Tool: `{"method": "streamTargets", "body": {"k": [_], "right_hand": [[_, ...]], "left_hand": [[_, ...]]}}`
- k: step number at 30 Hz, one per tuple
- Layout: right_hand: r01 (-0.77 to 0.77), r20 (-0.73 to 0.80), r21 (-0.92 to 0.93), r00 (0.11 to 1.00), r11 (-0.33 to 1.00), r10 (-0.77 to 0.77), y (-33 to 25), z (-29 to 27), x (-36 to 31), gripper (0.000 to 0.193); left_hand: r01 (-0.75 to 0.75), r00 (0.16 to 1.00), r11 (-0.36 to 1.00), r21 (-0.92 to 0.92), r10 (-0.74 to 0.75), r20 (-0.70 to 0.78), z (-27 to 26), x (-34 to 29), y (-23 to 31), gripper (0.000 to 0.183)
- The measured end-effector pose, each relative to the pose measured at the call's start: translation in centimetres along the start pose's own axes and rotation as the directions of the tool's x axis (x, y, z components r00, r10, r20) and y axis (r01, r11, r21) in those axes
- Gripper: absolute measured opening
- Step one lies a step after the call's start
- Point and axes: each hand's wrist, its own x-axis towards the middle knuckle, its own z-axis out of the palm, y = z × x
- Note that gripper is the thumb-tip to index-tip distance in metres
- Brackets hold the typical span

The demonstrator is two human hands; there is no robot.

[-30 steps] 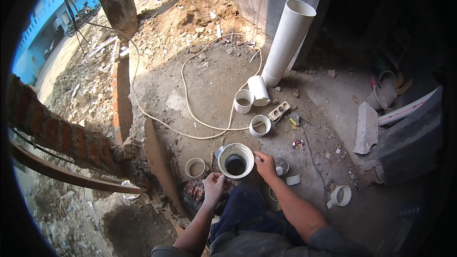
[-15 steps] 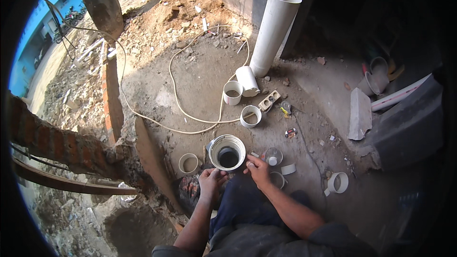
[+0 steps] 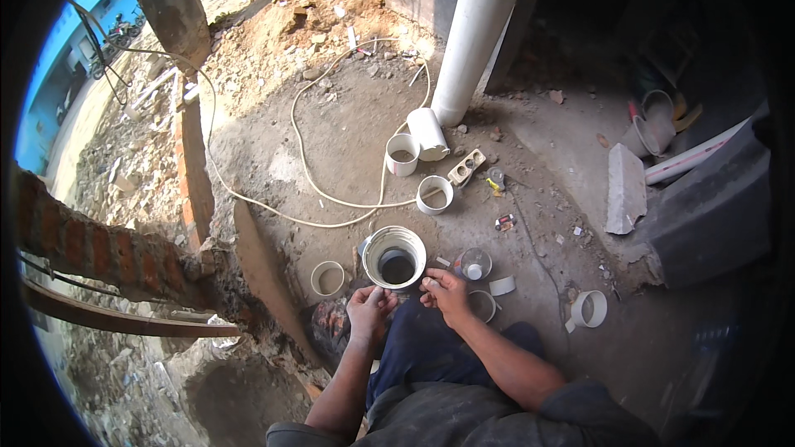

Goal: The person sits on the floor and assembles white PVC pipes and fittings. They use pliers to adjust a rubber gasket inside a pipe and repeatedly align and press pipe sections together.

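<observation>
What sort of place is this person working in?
Probably a building site, perhaps a renovation: there's a broken brick wall, a heap of soil and rubble, and a long white pipe standing near short pipe pieces.

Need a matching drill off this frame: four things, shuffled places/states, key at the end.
Things
1. tall white pipe
2. ringed white pipe fitting
3. power strip
4. cable

Places and states
A. winding in wide loops over the floor
B. cream, oblong, lying flat
C. just ahead of the left hand and the right hand
D. standing on end, behind a short white pipe piece that lies on its side

Pairs: 1-D, 2-C, 3-B, 4-A
</observation>
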Motion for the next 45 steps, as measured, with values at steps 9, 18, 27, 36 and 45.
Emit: {"method": "streamTargets", "body": {"k": [9, 18, 27, 36, 45], "right_hand": [[0.165, -0.020, -0.034, 0.986, 0.986, -0.166, 1.0, 0.0, 0.9, 0.034], [0.085, -0.026, -0.027, 0.996, 0.996, -0.086, 0.6, -0.6, -0.1, 0.021], [0.028, 0.039, 0.196, 0.999, 0.980, -0.037, 1.9, -1.9, 1.0, 0.037], [0.293, 0.048, 0.025, 0.955, 0.956, -0.293, 2.4, -1.0, -1.5, 0.042], [0.265, -0.082, 0.027, 0.962, 0.964, -0.262, 2.2, -0.7, -1.4, 0.034]], "left_hand": [[0.104, 0.995, 0.981, -0.165, -0.104, 0.006, 1.4, -1.6, -0.2, 0.007], [0.205, 0.979, 0.937, -0.284, -0.194, 0.065, 1.2, -1.4, -1.1, 0.007], [0.266, 0.964, 0.943, -0.203, -0.264, 0.034, 2.5, -2.5, -3.0, 0.013], [0.116, 0.993, 0.986, -0.119, -0.115, 0.016, 3.0, -3.1, -4.6, 0.018], [0.056, 0.996, 0.985, -0.164, -0.044, 0.072, 4.4, -3.7, -5.3, 0.010]]}}
